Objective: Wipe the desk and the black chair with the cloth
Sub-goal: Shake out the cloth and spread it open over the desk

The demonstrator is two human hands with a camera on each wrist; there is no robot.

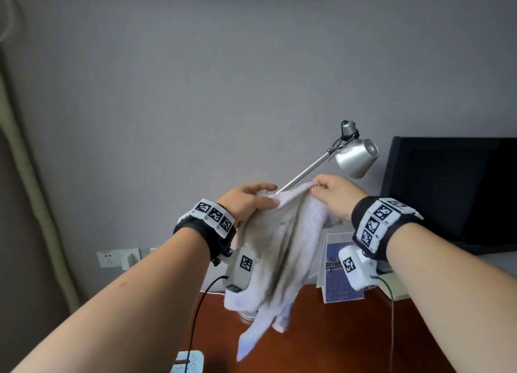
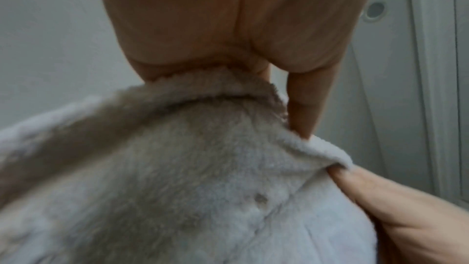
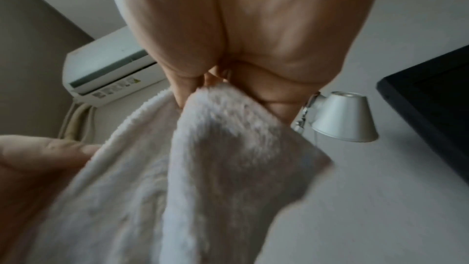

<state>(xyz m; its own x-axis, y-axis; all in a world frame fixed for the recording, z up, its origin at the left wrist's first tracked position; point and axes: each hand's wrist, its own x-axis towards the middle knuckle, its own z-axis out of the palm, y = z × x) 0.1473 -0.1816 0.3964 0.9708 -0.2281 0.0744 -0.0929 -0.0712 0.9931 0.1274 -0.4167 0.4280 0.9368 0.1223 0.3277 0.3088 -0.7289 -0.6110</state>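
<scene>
Hands met at chest height above the desk, both clamped on the same white fluffy terry cloth (image 1: 282,249). The left hand (image 1: 246,202) gripped the cloth's upper edge with thumb over the top and fingers curled behind it, while the right hand (image 1: 334,195) pinched the neighbouring part of that edge between thumb and fingertips, so the two hands sat close together with only a short span of fabric between them. In the left wrist view the cloth (image 2: 193,178) bunched under the left palm, and the right hand's fingers (image 2: 396,204) pressed into a fold at its side. In the right wrist view the cloth (image 3: 215,158) rose into the pinch of the right hand, with the left hand's thumb (image 3: 50,152) touching its ribbed border. The cloth hung down from the hands in long, greyish, soiled-looking folds, its lowest corner dangling above the reddish-brown wooden desk (image 1: 330,342) without touching it. Each forearm carried a black wrist strap with white coded markers and a small white camera unit. Behind the hands stood a silver metal desk lamp (image 1: 355,157), a black flat monitor (image 1: 453,188) to the right, and a small standing blue-and-white calendar card (image 1: 340,283) on the desk. A white wall socket (image 1: 117,258) sat low on the grey wall at left.
</scene>
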